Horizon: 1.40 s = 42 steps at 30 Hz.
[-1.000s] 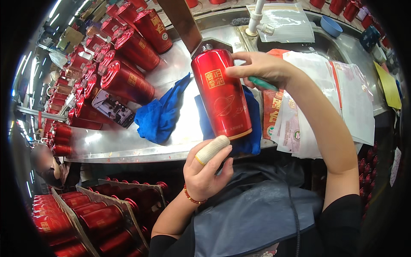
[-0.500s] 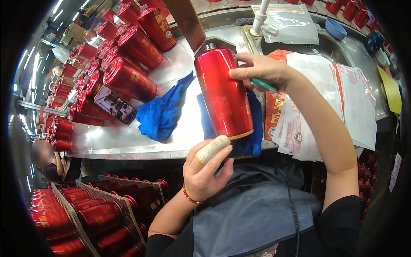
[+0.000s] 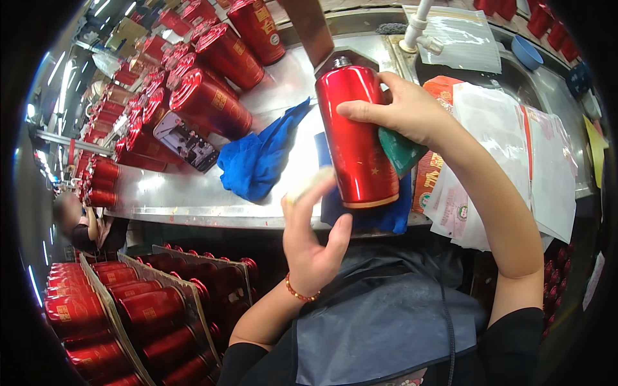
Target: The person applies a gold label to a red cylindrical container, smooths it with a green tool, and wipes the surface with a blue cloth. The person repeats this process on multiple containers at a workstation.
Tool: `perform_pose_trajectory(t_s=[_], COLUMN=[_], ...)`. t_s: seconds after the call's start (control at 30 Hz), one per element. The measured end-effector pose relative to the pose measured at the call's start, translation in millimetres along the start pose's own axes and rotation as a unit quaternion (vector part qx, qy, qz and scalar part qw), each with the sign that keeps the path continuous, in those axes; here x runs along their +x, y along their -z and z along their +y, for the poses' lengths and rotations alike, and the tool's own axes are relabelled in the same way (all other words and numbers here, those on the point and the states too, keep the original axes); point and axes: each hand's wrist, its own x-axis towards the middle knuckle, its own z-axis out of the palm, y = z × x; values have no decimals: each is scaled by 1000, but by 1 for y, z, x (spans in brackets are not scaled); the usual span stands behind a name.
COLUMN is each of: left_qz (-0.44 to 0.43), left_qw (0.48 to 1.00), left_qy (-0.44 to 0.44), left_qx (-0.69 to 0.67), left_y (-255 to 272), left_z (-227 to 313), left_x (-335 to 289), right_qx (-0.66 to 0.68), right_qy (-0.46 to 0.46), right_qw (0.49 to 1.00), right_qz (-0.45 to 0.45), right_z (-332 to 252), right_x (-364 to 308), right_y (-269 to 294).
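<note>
A glossy red bottle (image 3: pixel 359 138) with a bare threaded neck and a gold rim at its base lies tilted over a folded blue cloth (image 3: pixel 386 222). My right hand (image 3: pixel 402 112) grips its upper side, thumb across the front and fingers around the far edge. A flat green scraper-like piece (image 3: pixel 400 152) is also held in this hand, beneath the palm. My left hand (image 3: pixel 313 235) is off the bottle, just left of its base, with fingers apart and nothing in them. A pale fabric sleeve covers one or more of its fingers, blurred by motion.
Red bottles (image 3: pixel 209 103) crowd the left of the metal table, with a phone (image 3: pixel 185 141) leaning on them. A crumpled blue cloth (image 3: pixel 261 161) lies nearby. Printed sheets (image 3: pixel 496 141) overlap the sink (image 3: pixel 508 83) at right. Crates of bottles (image 3: pixel 151 309) stand lower left. A person (image 3: pixel 90 225) is beyond.
My left hand has come away from the bottle's base and opened. The bottle has turned, hiding its gold print and showing a small star. More of the green piece shows. The whole view has shifted.
</note>
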Motion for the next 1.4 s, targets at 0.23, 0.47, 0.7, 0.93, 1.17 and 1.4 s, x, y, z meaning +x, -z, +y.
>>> perform_pose_trajectory(t_s=[0.23,0.47,0.7,0.93,1.17,1.4], left_qz=[-17,-18,-27,3,12,-31], left_qw=[985,981,976,999,963,943], left_qy=[106,127,139,-47,-216,-260], left_qx=[-137,-145,-166,2,161,204], left_y=[-24,-25,-23,-12,-18,-26], left_z=[-6,-4,-2,-10,-6,3], left_x=[2,4,6,-22,-23,-16], right_qx=[37,45,30,70,103,67], right_qy=[0,14,14,5,-17,-23], right_qw=[999,999,999,998,994,998], right_qz=[-9,-6,2,-3,-14,-4], right_z=[3,11,11,13,11,8], right_x=[-1,2,1,1,0,1], right_y=[-2,-3,-4,-5,-4,-6])
